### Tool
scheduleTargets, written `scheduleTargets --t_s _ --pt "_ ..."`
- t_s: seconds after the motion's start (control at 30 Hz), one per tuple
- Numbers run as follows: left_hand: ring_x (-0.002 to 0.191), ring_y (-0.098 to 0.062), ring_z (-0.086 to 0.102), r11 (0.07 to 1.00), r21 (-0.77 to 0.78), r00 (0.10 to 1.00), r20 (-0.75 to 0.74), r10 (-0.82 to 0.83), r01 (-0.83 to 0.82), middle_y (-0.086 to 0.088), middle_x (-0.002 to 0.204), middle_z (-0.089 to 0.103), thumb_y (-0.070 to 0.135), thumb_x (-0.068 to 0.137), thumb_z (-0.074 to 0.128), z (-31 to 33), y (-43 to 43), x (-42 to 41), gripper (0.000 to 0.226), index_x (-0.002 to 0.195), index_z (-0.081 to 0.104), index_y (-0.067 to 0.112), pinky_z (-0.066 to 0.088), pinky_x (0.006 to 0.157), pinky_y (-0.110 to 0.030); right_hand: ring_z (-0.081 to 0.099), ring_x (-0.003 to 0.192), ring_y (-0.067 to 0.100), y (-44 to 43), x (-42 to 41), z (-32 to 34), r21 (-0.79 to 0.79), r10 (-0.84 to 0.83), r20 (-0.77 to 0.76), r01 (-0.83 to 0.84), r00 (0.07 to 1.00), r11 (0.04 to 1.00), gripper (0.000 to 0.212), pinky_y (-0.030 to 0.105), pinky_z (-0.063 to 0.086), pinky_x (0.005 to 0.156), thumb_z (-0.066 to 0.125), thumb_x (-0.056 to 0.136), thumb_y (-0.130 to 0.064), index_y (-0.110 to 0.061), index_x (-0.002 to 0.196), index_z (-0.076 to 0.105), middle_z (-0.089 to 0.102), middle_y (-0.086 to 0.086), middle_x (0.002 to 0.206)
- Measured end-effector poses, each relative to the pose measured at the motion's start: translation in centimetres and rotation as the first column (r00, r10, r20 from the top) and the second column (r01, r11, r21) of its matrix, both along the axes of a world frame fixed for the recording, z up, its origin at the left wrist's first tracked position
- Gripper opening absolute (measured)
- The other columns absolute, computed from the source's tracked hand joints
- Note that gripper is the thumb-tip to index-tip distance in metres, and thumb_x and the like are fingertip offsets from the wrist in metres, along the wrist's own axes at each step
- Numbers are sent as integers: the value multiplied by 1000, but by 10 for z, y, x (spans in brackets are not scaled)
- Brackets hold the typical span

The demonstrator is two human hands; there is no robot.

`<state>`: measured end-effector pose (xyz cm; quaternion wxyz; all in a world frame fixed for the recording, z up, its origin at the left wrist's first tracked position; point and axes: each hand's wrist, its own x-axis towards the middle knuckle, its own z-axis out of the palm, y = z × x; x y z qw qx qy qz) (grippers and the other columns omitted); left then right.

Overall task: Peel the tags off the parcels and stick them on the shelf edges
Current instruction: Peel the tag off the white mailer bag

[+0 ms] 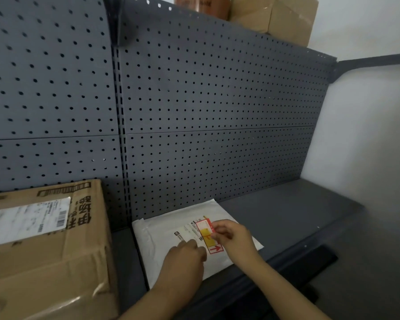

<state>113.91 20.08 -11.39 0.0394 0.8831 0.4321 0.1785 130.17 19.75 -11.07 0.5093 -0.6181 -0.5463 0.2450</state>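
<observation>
A flat white parcel (162, 229) lies on the dark grey shelf (275, 211), against the pegboard back. On its top is a printed label with a red, white and yellow tag (206, 232). My right hand (234, 239) pinches the tag's right edge between thumb and fingers. My left hand (185, 259) rests on the parcel just left of the tag, fingers curled down and pressing on the label. The shelf's front edge (293, 257) runs below the parcel to the right.
A large brown cardboard box (49, 248) with a white shipping label stands on the shelf at the left, close to the white parcel. More cardboard boxes (277, 17) sit on the top shelf. A white wall (367, 125) closes the right side.
</observation>
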Motion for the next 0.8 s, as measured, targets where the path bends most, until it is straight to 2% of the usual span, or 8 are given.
scheduleTargets --t_s 0.1,0.2,0.37,0.53,0.6,0.8 --pt "106 -19 52 999 4 999 29 37 -37 1 116 58 15 95 42 -5 -23 -2 29 116 60 24 43 88 -29 66 88 9 -12 -3 -2 39 -21 28 20 999 999 21 17 55 72 62 88 2 -12 100 69 71 2 94" --pt "103 -19 53 997 -9 997 22 71 -71 -1 111 58 17 95 42 -11 -50 -2 25 110 61 22 42 84 -30 62 84 -1 -25 -13 -5 70 -35 45 32 998 997 24 6 49 66 58 89 3 -18 97 68 68 -5 92" --pt "97 -25 54 990 -25 988 -66 138 -140 -5 105 58 12 92 43 -24 -91 -1 16 98 57 17 35 70 -31 61 89 7 -52 -22 -15 97 -22 67 15 997 995 24 3 47 68 54 91 3 -14 100 67 65 -5 96" --pt "103 -26 56 979 -53 979 -66 191 -195 -7 114 60 8 87 46 -36 -101 -11 23 104 60 13 45 83 -36 59 86 -5 -77 -18 -26 86 41 71 -47 997 995 21 4 48 68 55 93 -1 -19 100 65 63 -12 95" --pt "105 -26 55 981 -35 980 -72 187 -189 -7 116 59 5 85 47 -41 -99 -14 29 110 61 14 46 86 -36 60 88 -4 -84 -15 -30 70 56 78 -61 995 996 24 7 49 69 55 92 0 -20 99 65 64 -12 95" --pt "107 -27 52 983 6 976 -121 182 -183 -7 116 56 2 83 48 -49 -97 -8 33 110 61 15 44 83 -36 61 86 -6 -93 -9 -42 31 92 138 -98 986 995 24 4 48 70 57 91 2 -19 99 66 66 -12 94"
